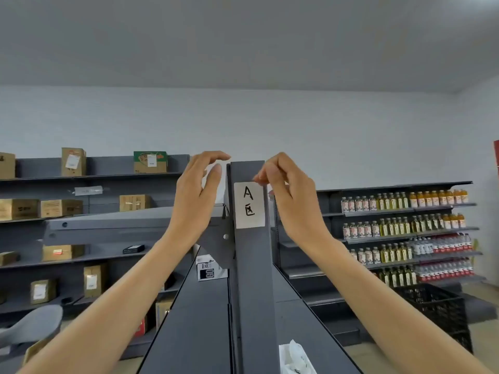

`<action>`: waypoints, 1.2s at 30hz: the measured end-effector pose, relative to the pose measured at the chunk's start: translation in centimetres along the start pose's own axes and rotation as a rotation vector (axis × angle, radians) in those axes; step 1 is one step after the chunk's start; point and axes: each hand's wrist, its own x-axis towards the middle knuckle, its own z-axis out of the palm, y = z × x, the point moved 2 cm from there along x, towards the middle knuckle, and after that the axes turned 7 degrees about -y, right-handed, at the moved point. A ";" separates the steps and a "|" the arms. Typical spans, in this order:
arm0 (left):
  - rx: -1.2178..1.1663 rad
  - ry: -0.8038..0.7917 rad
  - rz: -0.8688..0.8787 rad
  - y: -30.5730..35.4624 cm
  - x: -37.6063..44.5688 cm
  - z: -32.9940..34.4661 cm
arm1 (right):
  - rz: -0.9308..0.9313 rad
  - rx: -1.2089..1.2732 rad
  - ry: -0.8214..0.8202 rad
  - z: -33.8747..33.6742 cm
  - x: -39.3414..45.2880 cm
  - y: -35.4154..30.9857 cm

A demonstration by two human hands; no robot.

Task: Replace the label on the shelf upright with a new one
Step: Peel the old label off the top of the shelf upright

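A dark grey shelf upright [252,265] rises in the middle of the view. A white label [249,205] with a handwritten "A" and a character below it is stuck near its top. My right hand [286,193] is at the label's upper right corner, thumb and forefinger pinched together on that corner. My left hand [198,193] hovers just left of the upright's top, fingers curved and apart, holding nothing.
White crumpled paper [294,357] lies on the shelf at the lower right. A small white box [209,268] sits on the shelf left of the upright. Cardboard boxes [60,207] fill the left shelves, bottles [402,201] the right ones. A black crate [437,309] stands on the floor.
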 end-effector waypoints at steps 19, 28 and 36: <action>-0.197 -0.082 0.040 -1.7 0.6 1.4 | -0.245 -0.785 0.033 3.3 1.0 0.4; -0.243 -0.062 0.043 -1.8 0.5 1.5 | -0.253 -0.854 0.034 3.4 0.7 0.3; -0.262 -0.067 0.046 -1.9 0.6 1.6 | -0.221 -0.856 0.071 3.7 0.7 0.1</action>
